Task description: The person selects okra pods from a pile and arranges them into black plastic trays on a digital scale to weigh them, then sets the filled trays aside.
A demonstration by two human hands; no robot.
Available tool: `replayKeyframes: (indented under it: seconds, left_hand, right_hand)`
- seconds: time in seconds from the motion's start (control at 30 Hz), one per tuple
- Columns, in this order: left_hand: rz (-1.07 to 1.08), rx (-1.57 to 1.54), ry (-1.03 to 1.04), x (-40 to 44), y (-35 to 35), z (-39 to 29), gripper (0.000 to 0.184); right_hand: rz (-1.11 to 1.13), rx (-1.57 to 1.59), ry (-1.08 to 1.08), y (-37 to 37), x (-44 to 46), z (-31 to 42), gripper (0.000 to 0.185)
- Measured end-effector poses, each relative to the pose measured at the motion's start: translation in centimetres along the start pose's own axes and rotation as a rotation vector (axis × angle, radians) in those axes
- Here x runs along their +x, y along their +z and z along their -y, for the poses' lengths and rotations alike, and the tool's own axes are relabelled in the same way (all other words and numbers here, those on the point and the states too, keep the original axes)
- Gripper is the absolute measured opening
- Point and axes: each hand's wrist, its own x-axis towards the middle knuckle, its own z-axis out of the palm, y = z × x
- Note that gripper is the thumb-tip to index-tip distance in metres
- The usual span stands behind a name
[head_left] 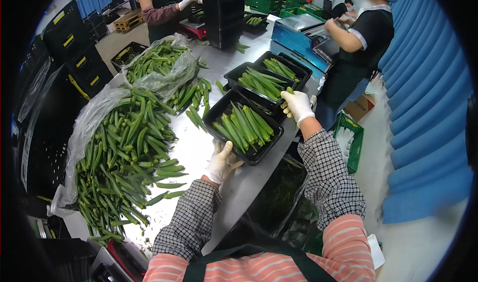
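My left hand (222, 164) wears a pale glove and rests against the near left wall of a black plastic tray (268, 145), its fingers spread. Several green okra pods (244, 126) lie side by side in that tray. My right hand (298, 107), gloved too, is closed at the right edge of the trays behind, with an okra pod (290, 89) whose end shows above the fingers. Just behind the front tray stand a second black tray with okra (261, 84) and a third with okra (280, 69).
A large heap of loose okra (129, 147) covers the left of the metal table (219, 227), beside an okra-filled plastic bag (159, 65). A co-worker (162, 5) stands behind a black crate (222, 18). Another person (366, 38) stands by a blue machine (298, 33) at right.
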Motion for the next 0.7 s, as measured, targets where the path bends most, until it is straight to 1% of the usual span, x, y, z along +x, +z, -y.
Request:
replayKeyframes:
  seconds: [0.1,0.2,0.33,0.37,0.4,0.5,0.6,0.7]
  left_hand:
    - [-0.058,-0.007,0.024,2.1,3.1,0.6,0.063]
    - [-0.03,0.0,0.022,4.1,4.4,0.6,0.063]
    - [-0.024,-0.004,-0.004,8.0,6.0,1.2,0.069]
    - [0.055,-0.01,-0.016,8.8,6.4,1.0,0.074]
    - [0.051,-0.003,-0.019,9.5,7.0,0.7,0.075]
    - [0.036,0.005,-0.043,11.9,8.4,0.4,0.078]
    - [0.073,0.016,-0.038,14.3,9.1,0.3,0.079]
    - [0.092,0.048,-0.062,16.4,9.7,-0.1,0.088]
  right_hand:
    - [-0.048,-0.003,0.018,-1.8,2.3,-0.8,0.025]
    - [-0.074,-0.014,0.029,-3.6,4.7,-0.9,0.025]
    - [-0.161,-0.021,0.034,-4.5,7.8,-0.6,0.024]
    - [-0.177,-0.016,0.027,-4.7,8.6,-0.6,0.025]
    - [-0.194,-0.011,0.02,-5.0,9.3,-0.6,0.026]
    - [-0.208,0.035,-0.006,-5.5,11.5,-0.3,0.028]
    - [-0.227,0.005,0.005,-5.7,13.3,0.2,0.03]
    - [-0.248,0.032,0.01,-5.6,14.4,0.4,0.031]
